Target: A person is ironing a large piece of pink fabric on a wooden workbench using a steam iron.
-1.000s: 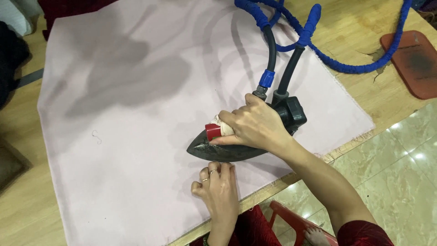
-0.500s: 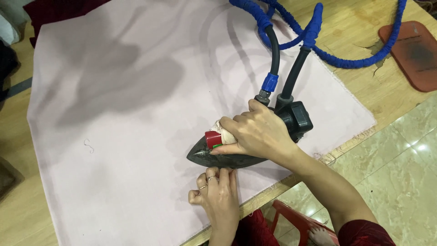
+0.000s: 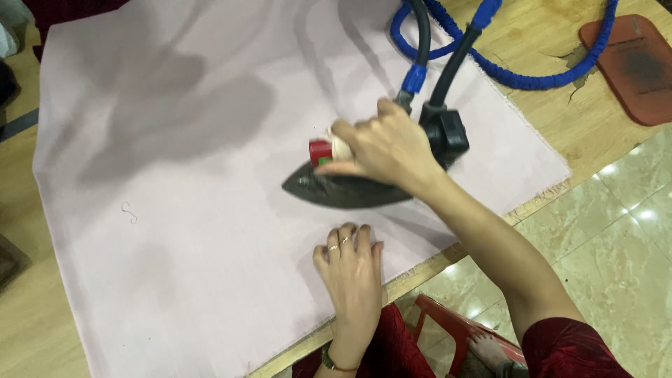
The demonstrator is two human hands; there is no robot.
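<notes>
The right hand (image 3: 381, 147) is clenched around the handle of the dark steam iron (image 3: 346, 187), whose soleplate lies flat on the pale pink fabric (image 3: 196, 210), nose pointing to the person's left. A red knob (image 3: 320, 151) shows just ahead of the knuckles. The left hand (image 3: 352, 269) grips nothing: it is released and pressed flat on the fabric, fingers together, just beside the iron's near edge but apart from it. Compared with half a second ago, the iron sits a little farther from the left hand, so a strip of bare fabric now shows between them. A black hose (image 3: 448, 70) and a blue braided cord (image 3: 518, 77) run from the iron's rear across the wooden counter (image 3: 539, 42), where a reddish-brown iron rest pad (image 3: 630, 66) lies well apart.
</notes>
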